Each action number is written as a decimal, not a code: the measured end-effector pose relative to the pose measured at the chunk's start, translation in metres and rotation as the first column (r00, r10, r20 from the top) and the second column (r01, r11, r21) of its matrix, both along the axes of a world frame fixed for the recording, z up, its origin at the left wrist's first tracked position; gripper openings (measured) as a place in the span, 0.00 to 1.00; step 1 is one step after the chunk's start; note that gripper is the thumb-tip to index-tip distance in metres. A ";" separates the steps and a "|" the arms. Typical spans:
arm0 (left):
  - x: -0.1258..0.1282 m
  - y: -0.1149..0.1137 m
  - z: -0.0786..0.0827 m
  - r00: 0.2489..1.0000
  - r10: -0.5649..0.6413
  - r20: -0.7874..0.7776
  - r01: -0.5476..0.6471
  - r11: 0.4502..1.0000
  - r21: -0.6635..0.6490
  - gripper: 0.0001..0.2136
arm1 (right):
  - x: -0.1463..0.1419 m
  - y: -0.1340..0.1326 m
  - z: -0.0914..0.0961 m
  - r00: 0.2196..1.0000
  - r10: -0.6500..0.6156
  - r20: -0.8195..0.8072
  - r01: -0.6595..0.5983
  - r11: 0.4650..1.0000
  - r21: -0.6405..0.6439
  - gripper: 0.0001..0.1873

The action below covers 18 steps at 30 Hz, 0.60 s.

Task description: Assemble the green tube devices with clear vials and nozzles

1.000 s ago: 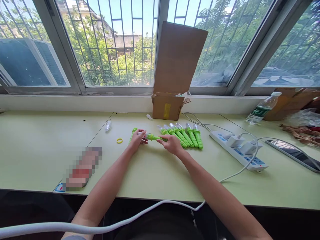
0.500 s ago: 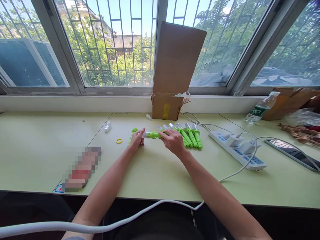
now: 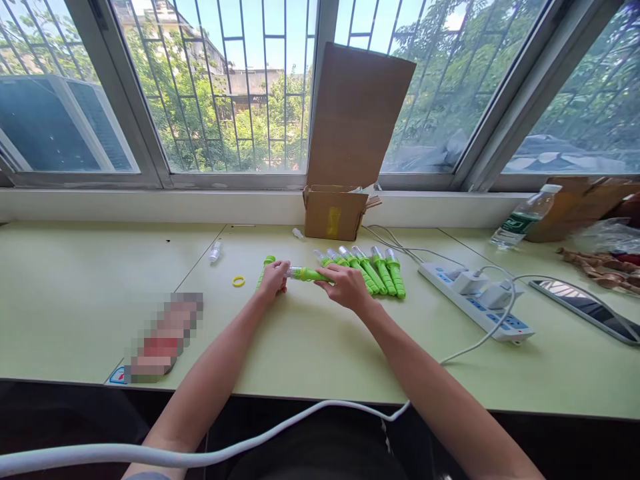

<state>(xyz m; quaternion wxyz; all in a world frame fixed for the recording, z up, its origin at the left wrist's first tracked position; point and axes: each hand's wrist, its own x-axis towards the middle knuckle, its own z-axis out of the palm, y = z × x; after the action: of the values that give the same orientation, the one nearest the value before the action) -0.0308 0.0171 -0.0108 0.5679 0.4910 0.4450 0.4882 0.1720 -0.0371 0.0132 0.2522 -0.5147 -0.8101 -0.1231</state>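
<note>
Between my two hands a green stick with a clear ribbed cap (image 3: 304,274) is held level above the table. My left hand (image 3: 275,277) is closed round its clear end. My right hand (image 3: 344,287) grips the green body near the other end. Partly hidden behind my left hand lies another green stick (image 3: 269,261). Just beyond my right hand, several green sticks with clear caps (image 3: 382,275) lie side by side in a row. To the left are a yellow ring (image 3: 239,281) and a loose clear cap (image 3: 215,252).
At the back stands an open cardboard box (image 3: 333,213), with a small clear piece (image 3: 298,233) beside it. Rightward are a white power strip (image 3: 475,300) with cables, a phone (image 3: 585,307) and a water bottle (image 3: 524,219). A blurred-out item (image 3: 165,340) lies front left.
My right hand has shifted slightly along the stick, its fingers now nearer the far end, so more green body shows. My left hand stays on the clear end.
</note>
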 end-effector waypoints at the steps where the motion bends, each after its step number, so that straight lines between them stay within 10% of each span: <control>1: 0.000 0.000 0.000 1.000 0.010 -0.010 -0.010 1.000 -0.001 0.12 | -0.001 -0.001 0.001 1.000 -0.003 0.002 0.004 1.000 -0.018 0.15; 18: -0.005 0.002 -0.001 0.985 0.093 -0.147 -0.083 0.994 0.070 0.10 | -0.004 0.003 0.001 0.952 0.070 -0.299 -0.182 0.913 -0.364 0.22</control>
<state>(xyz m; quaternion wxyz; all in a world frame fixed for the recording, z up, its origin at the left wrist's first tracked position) -0.0359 0.0194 -0.0113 0.4948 0.5239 0.4922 0.4883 0.1685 -0.0339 0.0143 0.2648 -0.5125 -0.8064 0.1300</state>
